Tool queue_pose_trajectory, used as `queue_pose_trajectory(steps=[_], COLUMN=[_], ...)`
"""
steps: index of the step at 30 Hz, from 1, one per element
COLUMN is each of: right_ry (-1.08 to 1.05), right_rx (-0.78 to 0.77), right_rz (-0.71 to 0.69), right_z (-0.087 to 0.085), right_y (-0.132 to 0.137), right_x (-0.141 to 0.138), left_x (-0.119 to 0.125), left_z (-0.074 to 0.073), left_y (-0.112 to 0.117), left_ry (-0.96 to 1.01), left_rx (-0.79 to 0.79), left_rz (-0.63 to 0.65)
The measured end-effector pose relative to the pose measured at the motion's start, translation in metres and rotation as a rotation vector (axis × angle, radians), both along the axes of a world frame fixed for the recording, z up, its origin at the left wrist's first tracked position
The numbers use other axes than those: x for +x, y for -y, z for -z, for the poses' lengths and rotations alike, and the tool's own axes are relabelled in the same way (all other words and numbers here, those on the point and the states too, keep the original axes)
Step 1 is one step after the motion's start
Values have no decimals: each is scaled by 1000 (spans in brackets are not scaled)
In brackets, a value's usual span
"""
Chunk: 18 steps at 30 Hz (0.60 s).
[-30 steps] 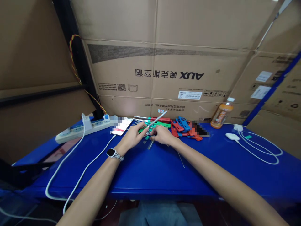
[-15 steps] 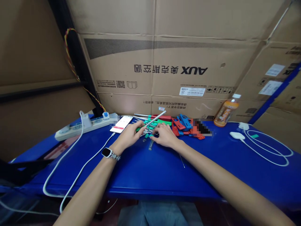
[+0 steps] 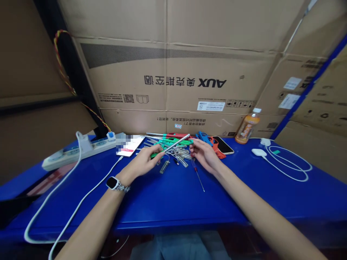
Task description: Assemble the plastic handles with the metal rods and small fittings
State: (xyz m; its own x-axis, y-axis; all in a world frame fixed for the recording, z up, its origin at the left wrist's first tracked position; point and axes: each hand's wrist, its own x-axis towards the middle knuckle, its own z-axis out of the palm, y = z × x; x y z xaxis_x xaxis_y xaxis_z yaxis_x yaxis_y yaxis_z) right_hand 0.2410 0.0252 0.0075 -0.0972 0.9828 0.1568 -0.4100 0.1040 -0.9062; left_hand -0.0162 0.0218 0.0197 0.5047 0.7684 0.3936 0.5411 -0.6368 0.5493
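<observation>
Here the left hand (image 3: 142,163) grips a metal rod (image 3: 176,142); the right hand (image 3: 205,156) spreads half open, holding nothing, beside the tools (image 3: 177,156).

Stacked cardboard boxes (image 3: 173,68) wall in the back of a blue table (image 3: 173,206)

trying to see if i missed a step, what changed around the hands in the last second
The right hand drew away from the left hand, rightward, and now sits apart near the tip of the silver rod, fingers loosely open. The left hand still grips the rod, tilted up to the right. The pile of coloured tools, clear tube and power strip lie as before.
</observation>
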Motion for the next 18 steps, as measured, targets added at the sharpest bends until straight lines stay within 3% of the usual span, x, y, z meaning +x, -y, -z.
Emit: queue_pose_trajectory(steps=[4, 10, 13, 18], right_ry=[-82, 235, 326, 309], right_rx=[36, 188, 202, 150], right_rz=[44, 109, 89, 9], right_z=[-4, 0, 2, 4], right_y=[5, 3, 0, -4], right_x=[4, 2, 6, 10], left_x=[2, 3, 2, 2], left_z=[3, 5, 7, 6], left_y=[1, 3, 3, 5], left_ry=[-26, -95, -114, -167], left_rx=[-59, -30, 1, 55], left_rz=[61, 73, 71, 63])
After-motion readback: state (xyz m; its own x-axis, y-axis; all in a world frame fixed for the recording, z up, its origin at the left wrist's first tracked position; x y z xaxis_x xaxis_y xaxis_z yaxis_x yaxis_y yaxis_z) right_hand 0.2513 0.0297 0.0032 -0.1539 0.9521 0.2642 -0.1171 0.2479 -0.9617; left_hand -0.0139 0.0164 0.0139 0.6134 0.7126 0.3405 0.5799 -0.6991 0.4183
